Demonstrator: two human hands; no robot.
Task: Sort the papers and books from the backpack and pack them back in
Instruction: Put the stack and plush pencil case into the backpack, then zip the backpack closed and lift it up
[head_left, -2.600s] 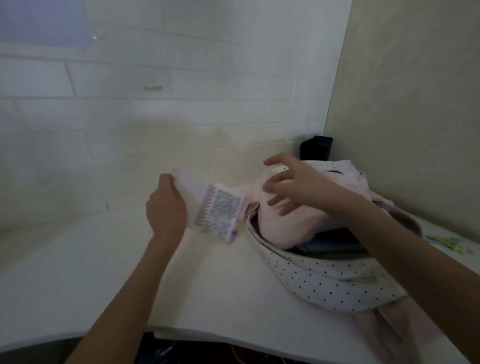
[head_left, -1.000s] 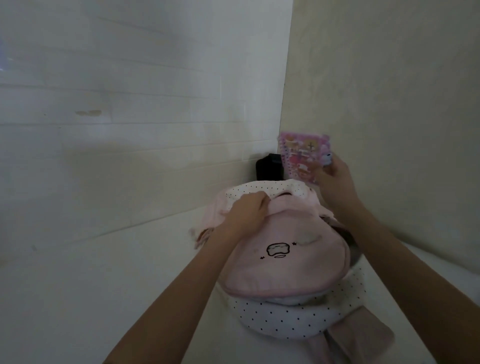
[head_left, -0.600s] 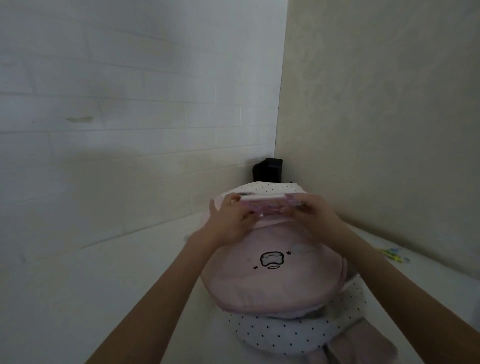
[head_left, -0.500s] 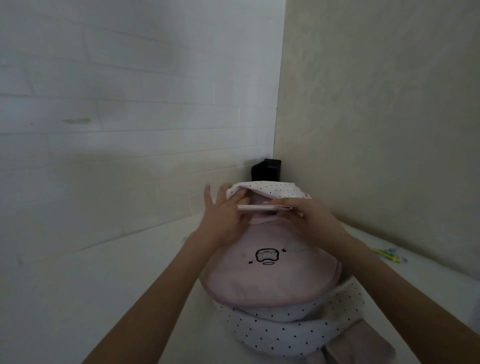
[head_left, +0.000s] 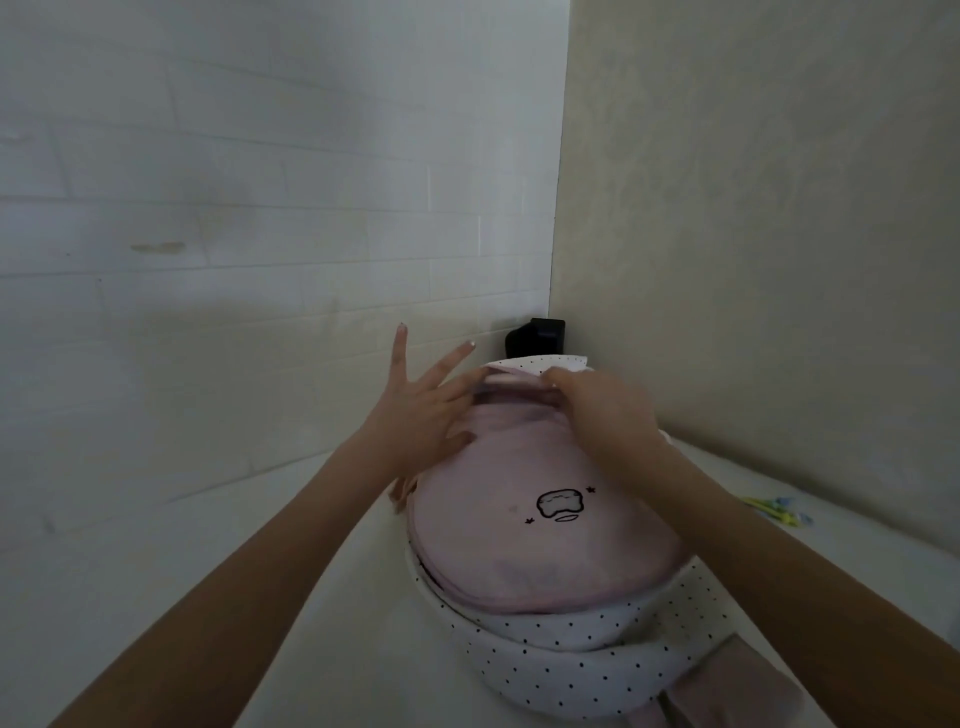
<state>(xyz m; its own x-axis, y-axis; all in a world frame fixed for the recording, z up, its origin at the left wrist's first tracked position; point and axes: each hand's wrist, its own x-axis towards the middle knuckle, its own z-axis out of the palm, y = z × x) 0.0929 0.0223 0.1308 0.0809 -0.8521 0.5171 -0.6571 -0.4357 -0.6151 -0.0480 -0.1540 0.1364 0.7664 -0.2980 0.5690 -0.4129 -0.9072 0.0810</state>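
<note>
The backpack (head_left: 545, 525) stands on the white table (head_left: 156, 597) in the wall corner; the left hand (head_left: 421, 410) rests on its pink front, fingers spread, while the right hand (head_left: 597, 410) curls over the top opening. Risk: the soft opening may collapse and catch whatever is being inserted. Any held item is hidden, as is the interior; coloured items (head_left: 776, 509) at right are indistinct.

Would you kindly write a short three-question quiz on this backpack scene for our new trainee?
1. True or false: the left hand has its fingers spread and rests on the pink backpack.
2. What lies on the table to the right of the backpack? A) a mug B) small yellow and blue items C) a laptop
3. Fill in: the right hand is at the backpack's ___ end, near the black object.

Key: 1 true; 2 B; 3 far, at the opening.
</note>
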